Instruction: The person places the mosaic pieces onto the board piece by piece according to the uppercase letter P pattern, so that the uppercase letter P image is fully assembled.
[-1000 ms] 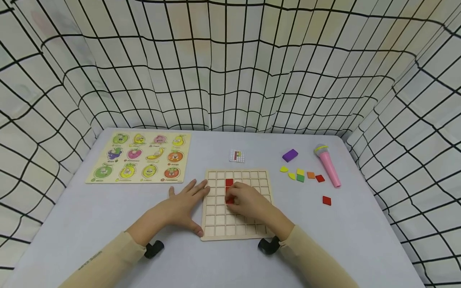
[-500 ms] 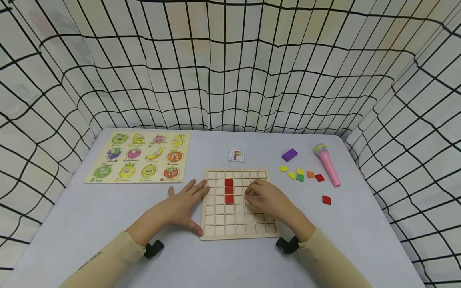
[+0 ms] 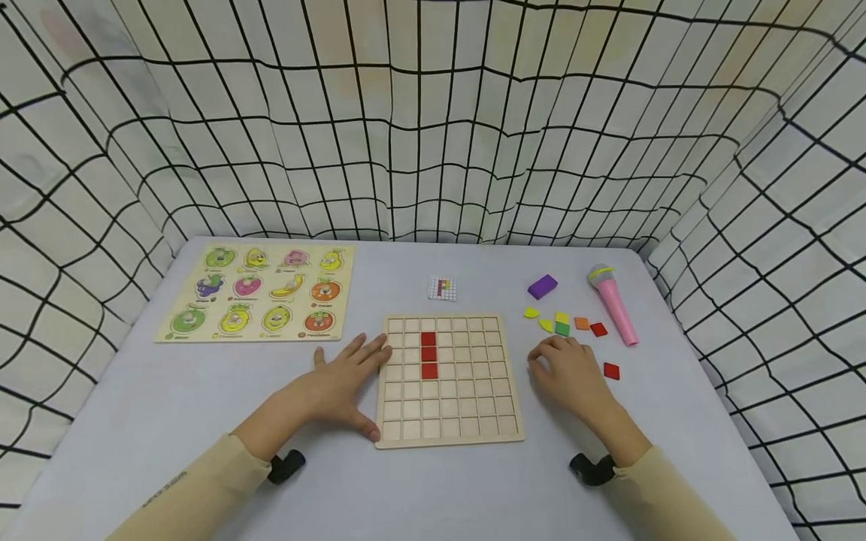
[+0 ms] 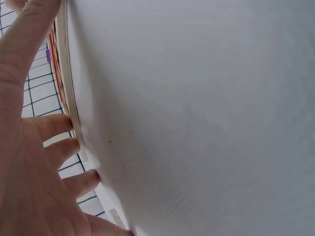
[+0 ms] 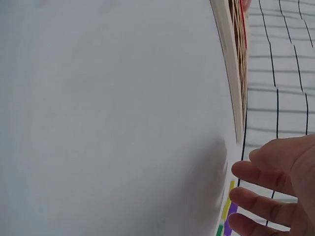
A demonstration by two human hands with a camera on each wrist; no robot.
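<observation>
A wooden grid board [image 3: 449,434] lies mid-table, with a column of three red square tiles [image 3: 429,355] set in its cells. My left hand [image 3: 341,382] is spread along the board's left side, fingertips and thumb at its edge; the left wrist view shows its fingers [image 4: 61,150] against the wooden rim. To the right of the board my right hand [image 3: 571,376] hovers over the table with loosely bent fingers, and the right wrist view shows nothing between them. Just beyond it lie a green tile [image 3: 562,329], yellow pieces [image 3: 546,325], an orange tile [image 3: 582,323] and red tiles [image 3: 612,371].
A small printed pattern card [image 3: 443,288] lies behind the board. At the back right are a purple block [image 3: 543,286] and a pink toy microphone [image 3: 617,309]. A fruit picture board [image 3: 257,293] occupies the back left. Black netting over white cloth [image 3: 433,150] encloses the table's far sides.
My right hand has left the red tiles on the board and moved right, past the board's edge, toward the loose pieces. My left hand has stayed at the board's left edge.
</observation>
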